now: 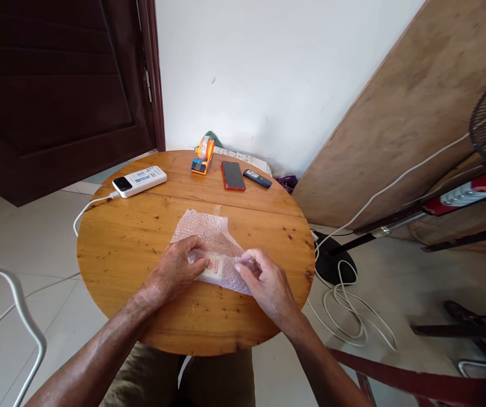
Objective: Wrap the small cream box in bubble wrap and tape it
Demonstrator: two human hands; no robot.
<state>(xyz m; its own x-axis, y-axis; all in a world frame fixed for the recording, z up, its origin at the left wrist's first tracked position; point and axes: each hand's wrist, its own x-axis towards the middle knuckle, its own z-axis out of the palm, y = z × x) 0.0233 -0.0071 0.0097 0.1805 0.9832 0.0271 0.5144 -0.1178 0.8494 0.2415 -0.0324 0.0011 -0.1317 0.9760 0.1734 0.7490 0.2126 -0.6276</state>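
A sheet of pinkish bubble wrap (200,226) lies on the round wooden table in front of me, its near part folded over. Under the folded layer shows a small pale packet (214,267) with red print. My left hand (183,261) grips the left side of the fold, thumb and fingers closed on the plastic. At the right end, my right hand (266,280) pinches the wrap's edge between thumb and fingers. The packet sits between the two hands, partly covered by the wrap.
On the wooden table (141,237) are a white power bank (141,181) with a cable, an orange tape dispenser (203,154), a red-edged phone (233,176) and a dark remote-like object (257,178). A fan base (336,260) and looped white cable (340,302) are at right.
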